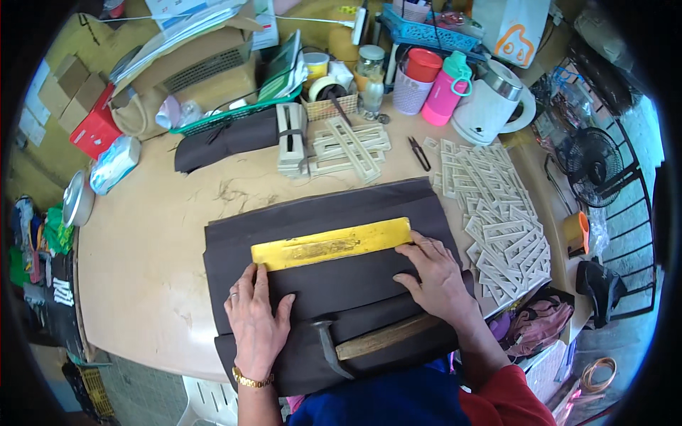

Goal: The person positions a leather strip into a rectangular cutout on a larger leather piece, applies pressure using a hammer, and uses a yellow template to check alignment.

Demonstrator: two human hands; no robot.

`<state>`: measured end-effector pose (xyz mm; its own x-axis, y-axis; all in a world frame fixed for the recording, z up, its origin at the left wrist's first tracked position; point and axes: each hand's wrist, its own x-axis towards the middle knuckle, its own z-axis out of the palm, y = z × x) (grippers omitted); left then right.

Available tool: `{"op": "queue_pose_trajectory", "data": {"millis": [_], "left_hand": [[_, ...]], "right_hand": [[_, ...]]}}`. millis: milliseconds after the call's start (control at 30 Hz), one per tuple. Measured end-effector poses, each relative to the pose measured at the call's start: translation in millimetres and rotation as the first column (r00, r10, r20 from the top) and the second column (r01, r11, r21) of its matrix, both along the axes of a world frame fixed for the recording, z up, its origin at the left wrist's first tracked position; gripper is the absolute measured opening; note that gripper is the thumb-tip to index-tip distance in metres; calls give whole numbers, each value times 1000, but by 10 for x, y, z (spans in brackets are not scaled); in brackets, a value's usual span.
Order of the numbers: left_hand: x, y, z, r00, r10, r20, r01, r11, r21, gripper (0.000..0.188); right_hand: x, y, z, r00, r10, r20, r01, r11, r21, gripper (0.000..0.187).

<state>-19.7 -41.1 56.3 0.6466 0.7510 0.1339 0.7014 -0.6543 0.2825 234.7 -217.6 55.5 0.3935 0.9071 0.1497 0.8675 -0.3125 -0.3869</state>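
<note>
Hammer (pixel 376 342) (wooden-handled) nearest; left hand (pixel 256 323), right hand (pixel 438 279) touching yellow strip (pixel 331 243).

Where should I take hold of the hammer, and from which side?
Probably by the wooden handle, from above, with the right hand: the handle lies along the dark cloth, its upper face exposed, running rightward, while the metal head sits at its left end.
</note>
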Motion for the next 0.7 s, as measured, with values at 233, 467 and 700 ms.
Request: {"op": "queue_pose_trajectory", "data": {"millis": [233,467,700], "left_hand": [[-3,66,-118,994,44,104,-42,999,-14,64],[-29,78,-189,993,37,109,-38,999,8,64],[-45,75,-218,994,15,108,-17,1000,22,63]], "right_hand": [[35,80,-23,1000,12,-2,-12,1000,-27,51],[21,121,-120,999,-20,30,19,1000,5,50],[47,90,-201,1000,-25,16,24,998,58,49]]}}
